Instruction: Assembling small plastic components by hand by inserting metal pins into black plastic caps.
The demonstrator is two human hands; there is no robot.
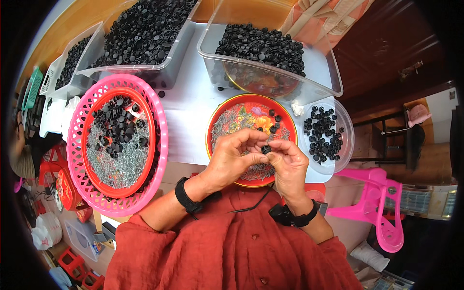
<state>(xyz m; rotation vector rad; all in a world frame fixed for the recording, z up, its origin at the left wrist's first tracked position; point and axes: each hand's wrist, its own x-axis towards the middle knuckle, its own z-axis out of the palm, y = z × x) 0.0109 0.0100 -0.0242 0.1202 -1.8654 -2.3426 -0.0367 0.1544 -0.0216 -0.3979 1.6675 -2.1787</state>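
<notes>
My left hand (227,162) and my right hand (291,169) meet over a round red tray (209,130), fingertips pinched together. Between them is a small black plastic cap (266,149), gripped from both sides. Many thin silver screws (225,123) lie in the tray, along with several loose black caps (274,126) toward its right side. Part of the tray's near half is hidden under my hands. To the right of my right hand stands a clear round tub (349,133) holding many black caps (319,137).
At the left, a pink lattice basket (76,145) carries a red oval tray (87,157) of silver screws and black caps. Clear bins (205,50) heaped with black caps line the far side of the white table (186,116). A pink stool (369,191) stands at the right.
</notes>
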